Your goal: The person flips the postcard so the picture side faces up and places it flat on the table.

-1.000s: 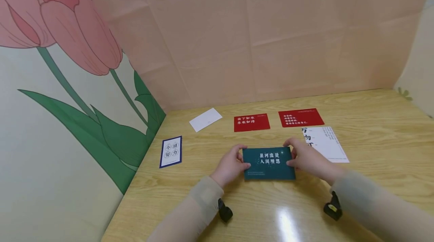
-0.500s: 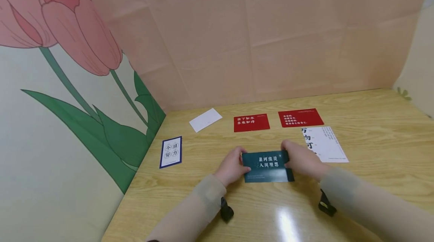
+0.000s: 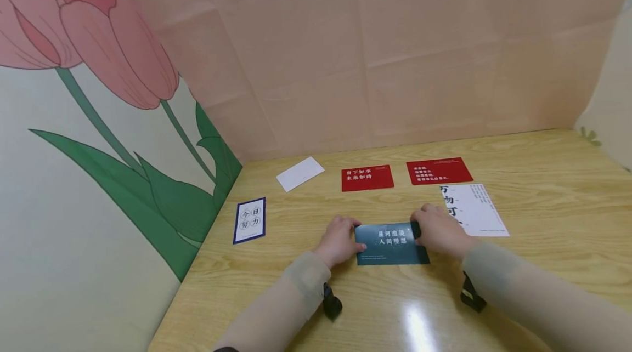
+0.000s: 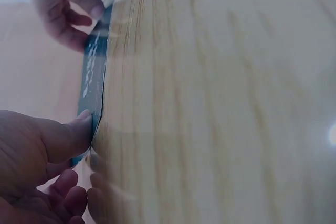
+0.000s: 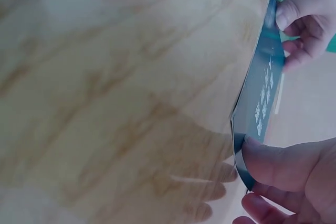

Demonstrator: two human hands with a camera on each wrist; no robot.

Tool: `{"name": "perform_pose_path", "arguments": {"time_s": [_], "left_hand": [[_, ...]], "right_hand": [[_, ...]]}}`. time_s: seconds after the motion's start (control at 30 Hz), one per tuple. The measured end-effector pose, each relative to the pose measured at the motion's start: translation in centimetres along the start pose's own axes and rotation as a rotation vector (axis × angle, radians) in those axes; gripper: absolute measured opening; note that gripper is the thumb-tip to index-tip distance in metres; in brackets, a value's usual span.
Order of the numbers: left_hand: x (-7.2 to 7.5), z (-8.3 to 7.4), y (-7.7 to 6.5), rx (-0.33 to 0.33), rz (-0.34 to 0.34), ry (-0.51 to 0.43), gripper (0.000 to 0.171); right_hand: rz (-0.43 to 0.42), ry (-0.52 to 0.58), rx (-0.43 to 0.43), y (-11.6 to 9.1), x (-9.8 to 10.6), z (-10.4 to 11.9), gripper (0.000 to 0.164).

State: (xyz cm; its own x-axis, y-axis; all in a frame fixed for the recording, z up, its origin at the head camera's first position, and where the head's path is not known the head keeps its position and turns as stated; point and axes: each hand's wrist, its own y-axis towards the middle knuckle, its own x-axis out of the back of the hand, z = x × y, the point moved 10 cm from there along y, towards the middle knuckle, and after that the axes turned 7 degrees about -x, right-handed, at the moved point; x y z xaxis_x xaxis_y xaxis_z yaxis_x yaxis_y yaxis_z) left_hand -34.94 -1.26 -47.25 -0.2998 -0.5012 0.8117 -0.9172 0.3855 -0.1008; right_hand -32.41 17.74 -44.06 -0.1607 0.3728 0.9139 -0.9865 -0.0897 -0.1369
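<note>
A teal postcard (image 3: 392, 255) with white printed characters lies close over the wooden table in front of me. My left hand (image 3: 338, 240) pinches its left end, thumb on the printed face. At the other end my right hand (image 3: 439, 230) pinches the card, its thumb also on the face. In the right wrist view the card (image 5: 262, 85) curves at the end under the right thumb. The left wrist view shows the card (image 4: 93, 85) nearly edge-on, its lower edge right at the table surface. Most of the fingers behind the card are hidden in the head view.
Two red postcards (image 3: 367, 181) (image 3: 439, 175) and a blank white card (image 3: 300, 174) lie along the back. A blue-bordered card (image 3: 249, 220) lies at the left. Behind my right hand is a white card with black characters (image 3: 479, 212). A pink cloth (image 3: 395, 56) hangs beyond the table (image 3: 558, 204).
The teal postcard has come slightly nearer to me, its upper edge lower in view. My right hand has moved inward and covers more of the card's right end. The other cards stay in place.
</note>
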Motion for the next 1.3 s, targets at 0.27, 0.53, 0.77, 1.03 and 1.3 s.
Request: {"name": "perform_pose_path", "arguments": {"time_s": [0.27, 0.53, 0.77, 1.03, 1.3], "left_hand": [[-0.1, -0.1, 0.1, 0.002, 0.027, 0.031, 0.055], [-0.1, -0.4, -0.1, 0.006, 0.049, 0.033, 0.052], [0.0, -0.3, 0.0, 0.008, 0.064, 0.028, 0.05], [-0.3, 0.2, -0.1, -0.014, 0.078, 0.011, 0.051], [1.3, 1.0, 0.5, -0.039, -0.006, 0.007, 0.049]], "right_hand": [[-0.018, -0.07, 0.049, -0.6, 0.1, 0.7, 0.047], [0.057, -0.308, 0.222, -4.3, -2.6, 5.4, 0.05], [0.19, -0.317, 0.203, -5.5, -4.6, 6.4, 0.051], [0.139, -0.314, 0.175, -3.4, -4.1, 4.5, 0.053], [0.153, -0.299, 0.085, -1.4, -2.9, 2.4, 0.06]]}}
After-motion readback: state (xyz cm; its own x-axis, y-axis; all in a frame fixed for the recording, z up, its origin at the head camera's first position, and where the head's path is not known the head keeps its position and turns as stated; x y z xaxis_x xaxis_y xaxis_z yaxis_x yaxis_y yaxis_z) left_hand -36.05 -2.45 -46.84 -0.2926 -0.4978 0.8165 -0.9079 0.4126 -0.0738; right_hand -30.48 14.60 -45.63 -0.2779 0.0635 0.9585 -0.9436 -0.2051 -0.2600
